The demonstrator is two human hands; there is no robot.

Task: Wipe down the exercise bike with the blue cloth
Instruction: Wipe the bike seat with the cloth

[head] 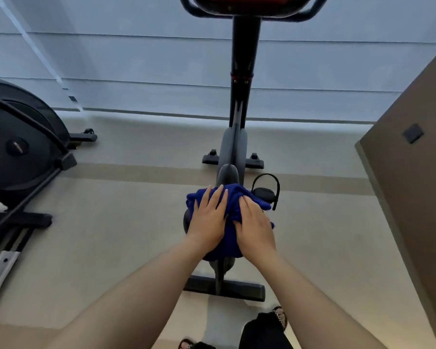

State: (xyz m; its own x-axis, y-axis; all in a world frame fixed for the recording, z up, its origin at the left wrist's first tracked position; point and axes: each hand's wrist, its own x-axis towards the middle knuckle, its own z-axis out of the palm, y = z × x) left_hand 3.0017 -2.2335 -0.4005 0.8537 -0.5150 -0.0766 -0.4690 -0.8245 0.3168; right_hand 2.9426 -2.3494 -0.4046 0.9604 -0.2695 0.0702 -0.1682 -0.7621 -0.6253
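Blue cloth (233, 205): bunched over the saddle (186, 220) of the exercise bike (244, 54). It covers most of the saddle's top, and only the nose and left edge show bare.
Left hand (207, 217): flat on the cloth's left half, with the fingers straight, slightly spread and pointing at the nose. It presses down and grips nothing.
Right hand (256, 227): just beside the left, on the cloth's right half. Its fingers bend into a fold, so I read it as gripping the cloth.
Long axis: the saddle runs straight away from me, rear edge to nose, in line with the post and handlebars (252, 11).
Key relation: both hands sit from the saddle's rear to its middle, so the bare nose lies directly ahead of the fingertips. The left fingertips are nearer to it.
Step in hand: I judge this to be the saddle wipe, early in the job, since post, handlebars and frame look untouched.
Next move: I'd push forward along that axis, the left hand leading and the right dragging the cloth.
Risk: the strapped pedal (264, 192) sits just beside the cloth's right edge, and a loose corner could snag there.
Not in play: another machine (18, 147) stands well apart on the left.
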